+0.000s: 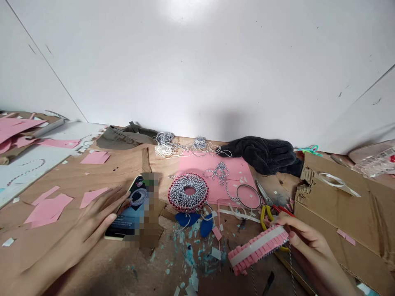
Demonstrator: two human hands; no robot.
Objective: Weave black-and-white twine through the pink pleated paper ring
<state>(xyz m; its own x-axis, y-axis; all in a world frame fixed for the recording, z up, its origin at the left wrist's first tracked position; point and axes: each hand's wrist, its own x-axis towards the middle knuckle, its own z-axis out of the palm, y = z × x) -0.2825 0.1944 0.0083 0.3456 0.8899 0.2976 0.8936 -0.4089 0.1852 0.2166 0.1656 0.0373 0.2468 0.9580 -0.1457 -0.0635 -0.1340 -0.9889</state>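
Note:
My left hand (92, 224) lies with its fingers stretched out at the left edge of a smartphone (123, 222), thumb and index finger touching it. A round woven string piece shows on its screen; its right side is blurred out. My right hand (311, 242) pinches one end of a pink pleated paper band (259, 248) with a pale strip along its middle. Black-and-white cord hangs from the band. Between the hands lies a round woven disc (188, 192) of black-and-white cord with red beads round its rim. Blue leaf-shaped pieces (206, 226) lie below it.
Scissors with yellow handles (266, 216) lie beside my right hand. A hoop (248, 196) and loose cord (220, 172) rest on a pink sheet (185, 164). Dark cloth (262, 154) lies against the wall, cardboard (345, 213) at right. Pink paper scraps (51, 209) are scattered at left.

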